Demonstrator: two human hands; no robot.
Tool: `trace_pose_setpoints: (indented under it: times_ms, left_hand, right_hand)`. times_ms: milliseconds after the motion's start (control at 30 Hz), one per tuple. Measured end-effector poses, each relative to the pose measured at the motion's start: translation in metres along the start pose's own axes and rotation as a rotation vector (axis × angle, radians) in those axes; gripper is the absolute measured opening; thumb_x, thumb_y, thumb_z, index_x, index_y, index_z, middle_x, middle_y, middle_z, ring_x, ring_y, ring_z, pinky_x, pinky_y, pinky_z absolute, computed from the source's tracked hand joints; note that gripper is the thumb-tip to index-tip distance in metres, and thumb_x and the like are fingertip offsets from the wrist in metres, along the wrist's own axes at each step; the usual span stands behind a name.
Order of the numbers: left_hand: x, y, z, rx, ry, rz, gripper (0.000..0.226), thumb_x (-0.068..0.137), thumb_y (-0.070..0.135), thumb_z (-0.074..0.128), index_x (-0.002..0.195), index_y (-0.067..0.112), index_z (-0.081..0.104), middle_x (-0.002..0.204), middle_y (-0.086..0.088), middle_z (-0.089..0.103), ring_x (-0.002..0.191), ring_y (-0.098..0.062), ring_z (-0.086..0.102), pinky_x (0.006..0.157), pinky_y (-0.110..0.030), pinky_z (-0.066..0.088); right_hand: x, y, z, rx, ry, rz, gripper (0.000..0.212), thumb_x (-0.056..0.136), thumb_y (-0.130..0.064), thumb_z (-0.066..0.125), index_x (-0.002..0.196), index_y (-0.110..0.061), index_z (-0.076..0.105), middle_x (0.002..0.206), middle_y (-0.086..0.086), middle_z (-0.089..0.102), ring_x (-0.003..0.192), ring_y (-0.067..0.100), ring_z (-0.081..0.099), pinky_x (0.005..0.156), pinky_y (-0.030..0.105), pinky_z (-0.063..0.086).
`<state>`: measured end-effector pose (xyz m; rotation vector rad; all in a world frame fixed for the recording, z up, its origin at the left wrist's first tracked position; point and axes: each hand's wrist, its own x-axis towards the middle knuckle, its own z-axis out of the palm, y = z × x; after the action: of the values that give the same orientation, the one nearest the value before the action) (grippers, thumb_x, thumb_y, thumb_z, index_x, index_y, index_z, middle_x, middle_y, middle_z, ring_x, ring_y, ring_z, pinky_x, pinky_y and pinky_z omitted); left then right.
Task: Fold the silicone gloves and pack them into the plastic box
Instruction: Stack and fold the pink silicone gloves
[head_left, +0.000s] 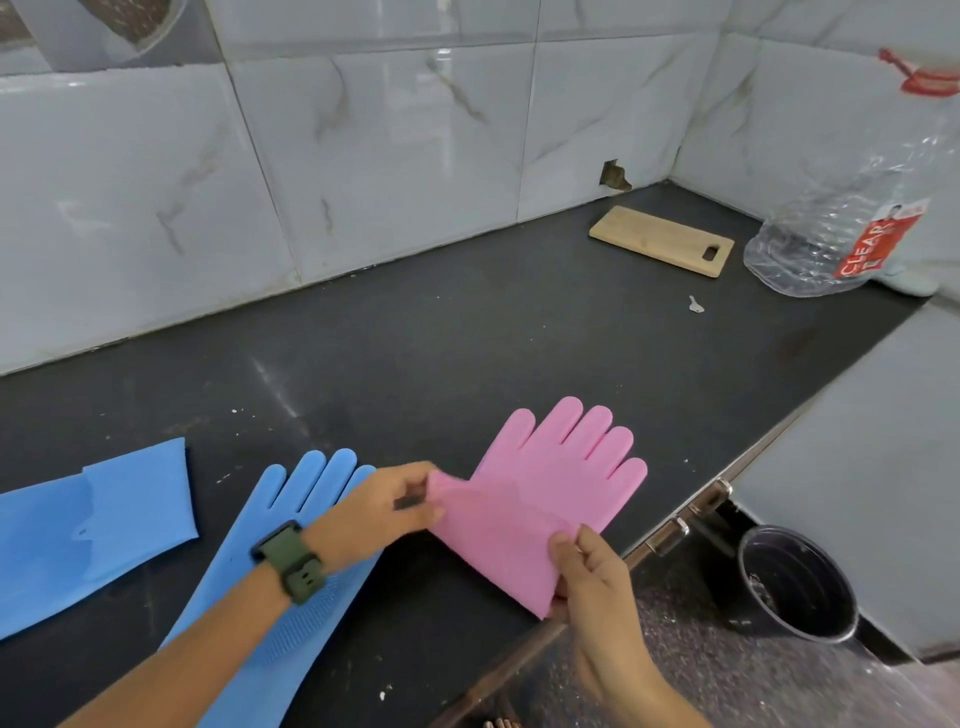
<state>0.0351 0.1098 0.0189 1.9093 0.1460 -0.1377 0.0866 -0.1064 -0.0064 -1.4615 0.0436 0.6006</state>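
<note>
At lower left of the frame a blue glove (98, 525) lies flat, a second blue glove (291, 540) beside it under your wrist. Your left hand (384, 506) pinches the pink glove (540, 499) at its folded cuff, lower centre; your right hand (589, 569) pinches its near corner.

Matt pink silicone glove (550, 493), matt dark stone counter (415, 353), glossy marbled tiles (363, 156), pale wooden board (660, 240), crinkled clear plastic bottle (831, 228)
</note>
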Motion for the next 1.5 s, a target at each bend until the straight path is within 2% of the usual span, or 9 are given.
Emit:
trace_pose_setpoints:
  times_ms: [167, 300, 500, 667, 800, 967, 1100, 1233, 1500]
  left_hand:
    - [0.041, 0.005, 0.030, 0.233, 0.097, -0.158, 0.003, 0.090, 0.011, 0.051, 0.090, 0.010, 0.054, 0.078, -0.005, 0.058, 0.071, -0.016, 0.051, 0.070, -0.031, 0.042]
    - [0.049, 0.007, 0.042, 0.485, 0.135, -0.123, 0.033, 0.086, 0.009, 0.046, 0.118, 0.013, 0.038, 0.067, 0.001, 0.045, 0.060, -0.018, 0.046, 0.062, -0.030, 0.038]
    - [0.042, -0.003, 0.045, 0.990, 0.129, 0.178, 0.046, 0.091, 0.012, 0.040, 0.135, 0.024, 0.036, 0.141, -0.008, 0.035, 0.123, -0.029, 0.041, 0.096, -0.035, 0.035]
    - [0.048, -0.011, 0.015, 1.378, -0.322, 0.453, 0.073, 0.080, -0.005, 0.046, 0.145, 0.019, 0.024, 0.159, -0.003, 0.008, 0.146, -0.028, -0.002, 0.117, -0.042, -0.005]
    - [0.056, -0.008, 0.003, 1.516, -0.429, 0.569, 0.082, 0.080, -0.003, 0.053, 0.148, 0.021, 0.014, 0.158, -0.011, 0.012, 0.145, -0.033, 0.007, 0.118, -0.044, 0.004]
    - [0.063, 0.005, 0.000, 1.603, -0.342, 0.888, 0.065, 0.073, 0.009, 0.066, 0.133, 0.025, 0.049, 0.137, -0.004, 0.055, 0.128, -0.028, 0.049, 0.106, -0.041, 0.039]
    - [0.060, -0.001, -0.001, 1.377, -0.326, 0.856, 0.059, 0.069, -0.003, 0.062, 0.126, 0.013, 0.057, 0.131, -0.012, 0.060, 0.124, -0.037, 0.051, 0.103, -0.050, 0.039]
    - [0.047, -0.017, 0.008, 0.981, -0.325, 0.508, 0.060, 0.079, -0.010, 0.037, 0.135, 0.008, 0.047, 0.147, -0.010, 0.040, 0.142, -0.028, 0.022, 0.119, -0.038, 0.009]
    - [0.022, -0.021, 0.027, 0.288, -0.066, 0.165, 0.044, 0.092, -0.002, 0.039, 0.124, 0.022, 0.055, 0.135, 0.000, 0.054, 0.129, -0.008, 0.046, 0.113, -0.031, 0.032]
  right_hand:
    - [0.003, -0.004, -0.010, -0.426, 0.175, -0.128, 0.020, 0.090, -0.012, 0.053, 0.108, -0.018, 0.046, 0.077, 0.014, 0.064, 0.071, 0.029, 0.062, 0.069, 0.049, 0.056]
    - [0.003, -0.003, -0.012, -0.941, 0.096, -0.342, 0.038, 0.090, -0.017, 0.048, 0.123, -0.023, 0.029, 0.054, -0.009, 0.043, 0.044, 0.004, 0.043, 0.042, 0.013, 0.034]
    - [-0.005, -0.014, -0.011, -1.548, 0.180, -0.463, 0.047, 0.073, -0.028, 0.072, 0.117, -0.019, 0.059, 0.100, 0.004, 0.063, 0.084, 0.024, 0.061, 0.061, 0.031, 0.053]
    - [-0.004, -0.007, -0.031, -1.670, 0.065, -0.977, 0.026, 0.068, -0.017, 0.066, 0.092, -0.010, 0.073, 0.103, 0.015, 0.072, 0.096, 0.034, 0.069, 0.077, 0.049, 0.058]
    - [-0.001, 0.004, -0.050, -1.674, -0.072, -1.089, 0.047, 0.067, -0.010, 0.045, 0.106, -0.010, 0.072, 0.116, 0.009, 0.069, 0.110, 0.031, 0.063, 0.100, 0.036, 0.045]
    - [0.005, 0.005, -0.059, -1.703, -0.149, -1.052, 0.051, 0.082, -0.022, 0.038, 0.129, -0.011, 0.055, 0.137, 0.009, 0.052, 0.129, 0.027, 0.046, 0.112, 0.042, 0.008]
    - [0.013, 0.005, -0.065, -1.666, -0.262, -1.000, 0.065, 0.078, -0.038, 0.049, 0.137, -0.011, 0.045, 0.145, 0.009, 0.041, 0.133, 0.028, 0.041, 0.112, 0.042, 0.014]
    - [0.018, 0.004, -0.074, -1.570, -0.325, -0.998, 0.073, 0.083, -0.055, 0.048, 0.140, -0.010, 0.039, 0.149, 0.010, 0.037, 0.137, 0.026, 0.034, 0.112, 0.041, 0.020]
    - [0.020, -0.012, -0.060, -1.011, -0.170, -0.779, 0.026, 0.087, -0.019, 0.054, 0.107, -0.008, 0.066, 0.105, -0.001, 0.070, 0.094, 0.014, 0.068, 0.082, 0.019, 0.052]
